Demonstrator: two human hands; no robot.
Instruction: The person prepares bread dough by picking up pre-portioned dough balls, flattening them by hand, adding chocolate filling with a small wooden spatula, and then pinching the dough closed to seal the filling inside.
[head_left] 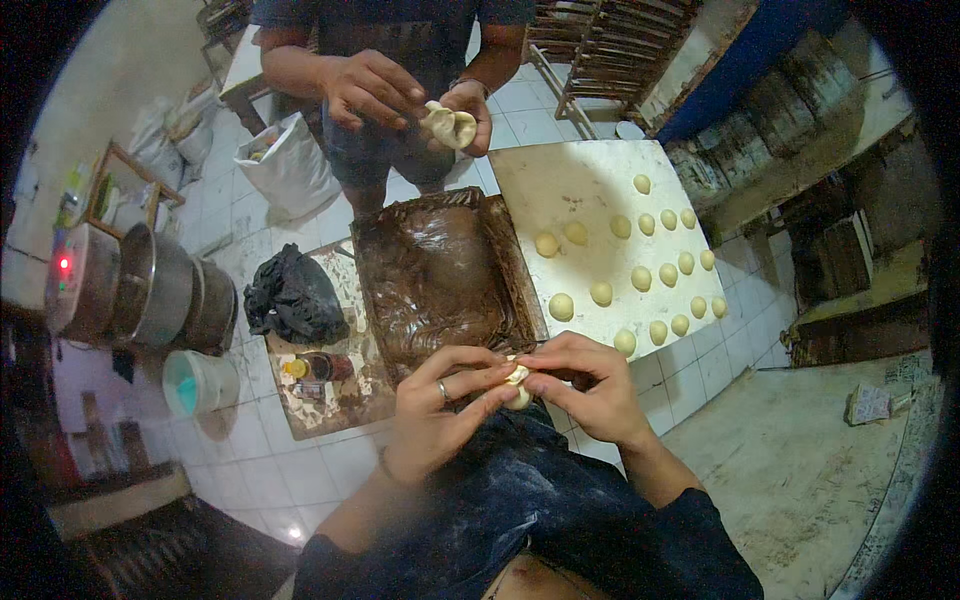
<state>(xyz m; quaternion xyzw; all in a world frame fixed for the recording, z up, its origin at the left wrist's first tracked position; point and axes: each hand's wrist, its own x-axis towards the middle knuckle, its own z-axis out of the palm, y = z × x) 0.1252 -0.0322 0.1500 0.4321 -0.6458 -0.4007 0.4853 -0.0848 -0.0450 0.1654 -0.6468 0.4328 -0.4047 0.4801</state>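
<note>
I am pinching both grips shut on a small dough piece (517, 385), left hand (437, 415) and right hand (590, 385) meeting fingertip to fingertip, wrists bent inward, just beside the tray of brown filling (440, 280).

Floor: white square tiles (300, 470).
Left board: stained wooden slab (330, 415) bearing a crumpled black cloth (292, 295).
Right board: pale floured slab (580, 180) bearing round dough balls (641, 278).
</note>
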